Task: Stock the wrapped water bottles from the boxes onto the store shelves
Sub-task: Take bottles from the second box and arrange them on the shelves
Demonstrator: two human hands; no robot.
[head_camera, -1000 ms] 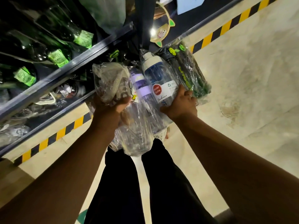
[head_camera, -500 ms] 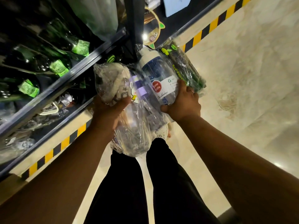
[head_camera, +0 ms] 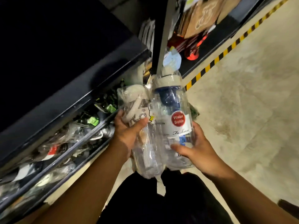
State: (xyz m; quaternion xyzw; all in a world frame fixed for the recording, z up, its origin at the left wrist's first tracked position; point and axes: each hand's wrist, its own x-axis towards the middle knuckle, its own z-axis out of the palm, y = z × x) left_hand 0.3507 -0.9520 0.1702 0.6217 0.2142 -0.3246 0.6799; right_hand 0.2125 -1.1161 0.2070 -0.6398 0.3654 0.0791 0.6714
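Gripped in left hand (head_camera: 127, 133), thumb across front: beige-lidded bottle (head_camera: 146, 152), clear round body, crinkly film wrap. Clasped by right hand (head_camera: 200, 154), fingers curled round lower body: blue-core bottle (head_camera: 176, 126), clear cylinder, round red sticker, glossy wrap. Both upright, touching, off front edge of dark metal shelves (head_camera: 77, 102), above mottled stone floor (head_camera: 250, 118).
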